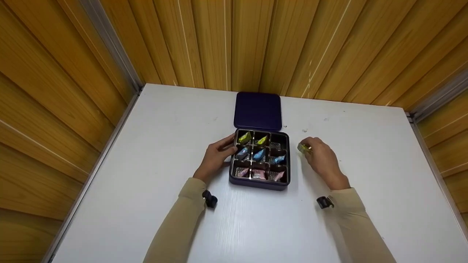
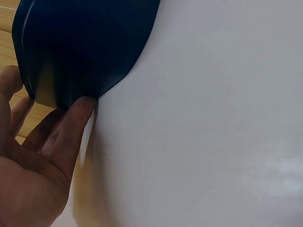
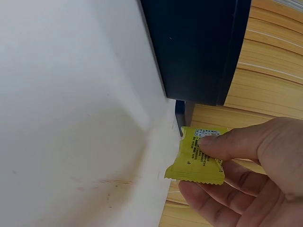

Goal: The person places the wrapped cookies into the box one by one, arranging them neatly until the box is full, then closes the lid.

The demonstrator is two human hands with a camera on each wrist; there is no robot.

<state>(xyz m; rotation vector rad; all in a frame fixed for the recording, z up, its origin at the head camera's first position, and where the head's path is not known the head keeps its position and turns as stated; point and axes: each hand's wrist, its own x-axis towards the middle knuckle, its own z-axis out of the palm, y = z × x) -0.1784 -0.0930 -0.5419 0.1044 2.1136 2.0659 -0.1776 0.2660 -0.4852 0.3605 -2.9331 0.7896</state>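
Observation:
A dark blue tin box (image 1: 259,184) with a divided tray stands upright on the white table (image 1: 256,230). Yellow wrapped candies (image 1: 244,137) sit in the back left and back middle compartments; the back right compartment shows only its floor. Blue candies (image 1: 259,155) fill the middle row and pink candies (image 1: 259,174) the front row. My left hand (image 1: 215,157) grips the tin's left side, thumb at the rim and fingers against the wall. To the tin's right, my right hand (image 1: 322,159) pinches a yellow wrapped candy (image 3: 196,161) between thumb and fingers, apart from the tin.
The tin's dark blue lid (image 1: 258,110) lies flat behind it, by its back edge. Wood-patterned panels (image 1: 248,44) rise along the table's back and both sides. Black wrist cameras (image 1: 210,199) sit at the sleeve cuffs.

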